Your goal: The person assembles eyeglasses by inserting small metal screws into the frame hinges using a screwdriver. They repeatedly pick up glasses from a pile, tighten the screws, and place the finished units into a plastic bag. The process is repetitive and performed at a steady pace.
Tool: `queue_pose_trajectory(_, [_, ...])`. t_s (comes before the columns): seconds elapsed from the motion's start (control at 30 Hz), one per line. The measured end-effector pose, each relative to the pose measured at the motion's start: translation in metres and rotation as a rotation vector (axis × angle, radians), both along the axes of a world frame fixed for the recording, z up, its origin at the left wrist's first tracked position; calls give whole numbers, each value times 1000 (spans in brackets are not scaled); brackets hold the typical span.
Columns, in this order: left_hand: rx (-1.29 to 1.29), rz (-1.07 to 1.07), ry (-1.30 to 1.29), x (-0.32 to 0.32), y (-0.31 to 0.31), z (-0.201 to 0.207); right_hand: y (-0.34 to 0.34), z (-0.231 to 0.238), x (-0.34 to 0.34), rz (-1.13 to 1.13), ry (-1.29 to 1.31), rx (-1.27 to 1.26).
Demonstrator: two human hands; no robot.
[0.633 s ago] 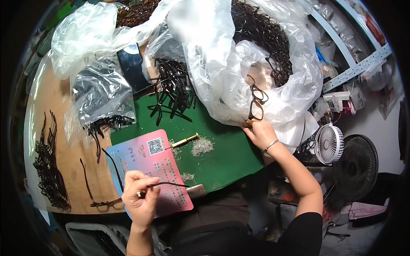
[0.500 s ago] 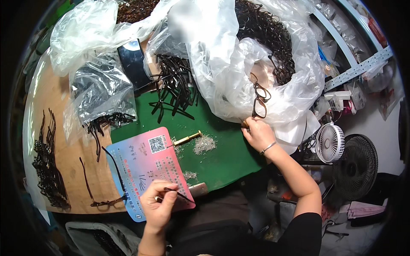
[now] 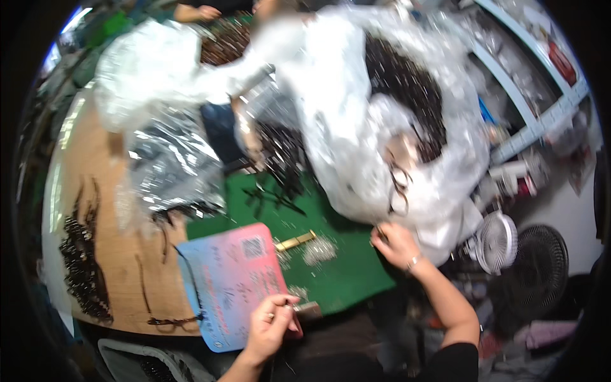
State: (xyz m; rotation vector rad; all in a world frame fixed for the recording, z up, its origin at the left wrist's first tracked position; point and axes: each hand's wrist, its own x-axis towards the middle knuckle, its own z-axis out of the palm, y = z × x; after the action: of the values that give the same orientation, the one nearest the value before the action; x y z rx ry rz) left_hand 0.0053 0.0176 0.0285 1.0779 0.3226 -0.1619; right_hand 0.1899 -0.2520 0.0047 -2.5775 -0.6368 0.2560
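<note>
My left hand point(image 3: 270, 325) is closed in a pinch over the lower right corner of a pink and blue printed card point(image 3: 219, 280). A dark eyeglass temple is in its fingers, mostly blurred and hidden. On the green mat's right edge my right hand point(image 3: 398, 245) is closed round a small brass-coloured piece, its kind blurred. Just beyond it, a brown glasses frame point(image 3: 400, 191) rests against a big clear plastic bag point(image 3: 347, 153) holding many dark frames point(image 3: 407, 89). A brass-coloured tool point(image 3: 296, 241) lies beside a pile of tiny clear or metallic bits point(image 3: 320, 251).
Dark temples point(image 3: 280, 159) are heaped behind the green mat point(image 3: 356, 274). A glasses frame point(image 3: 172, 323) and a dark bundle point(image 3: 83, 274) lie on the wooden table at left. Fans point(image 3: 496, 242) stand at right. Another person's hand point(image 3: 207, 13) shows at the far edge.
The whole view has shifted, so the scene sits lower and further right, and is blurred. My left hand has moved slightly right over the card. Another person's hand has come into view.
</note>
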Motion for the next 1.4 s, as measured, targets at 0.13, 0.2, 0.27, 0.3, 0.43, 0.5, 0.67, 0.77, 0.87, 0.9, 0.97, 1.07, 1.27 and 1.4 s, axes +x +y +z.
queue_pose_trajectory(0.13, [-9, -70, 86, 7, -1, 6, -12, 13, 5, 48, 54, 36])
queue_pose_trajectory(0.2, [-43, 56, 62, 10, 6, 11, 0, 21, 0, 132, 84, 23])
queue_pose_trajectory(0.27, [59, 26, -35, 14, 5, 1, 1, 19, 0, 47, 156, 5])
queue_pose_trajectory(0.3, [66, 30, -43, 16, 4, -10, 4, 16, 1, 55, 185, -26])
queue_pose_trajectory(0.43, [-10, -36, -24, 22, 2, -34, 0, -1, -4, 59, 139, -64])
queue_pose_trajectory(0.5, [-83, -72, -40, 26, 0, -45, -6, 1, -9, -91, 195, 3])
queue_pose_trajectory(0.67, [-590, -253, -127, 22, 25, -66, 2, 43, -38, -149, 300, 130])
queue_pose_trajectory(0.77, [-396, -75, -126, 31, 19, -46, 27, 50, -48, -156, 839, 426])
queue_pose_trajectory(0.87, [-451, -146, -185, 37, 20, -55, 35, 18, -66, -202, 911, 449])
queue_pose_trajectory(0.9, [-454, -150, -190, 37, 19, -57, 46, 31, -73, -191, 793, 375])
queue_pose_trajectory(0.97, [-454, -164, -152, 31, 19, -57, 53, 34, -81, -203, 731, 408])
queue_pose_trajectory(1.07, [-444, -174, -165, 30, 23, -60, 54, 33, -77, -212, 779, 494])
queue_pose_trajectory(1.27, [-384, -180, -174, 29, 26, -51, 53, 34, -76, -220, 816, 565])
queue_pose_trajectory(1.4, [-383, -132, -154, 27, 21, -46, 52, 31, -82, -223, 813, 593])
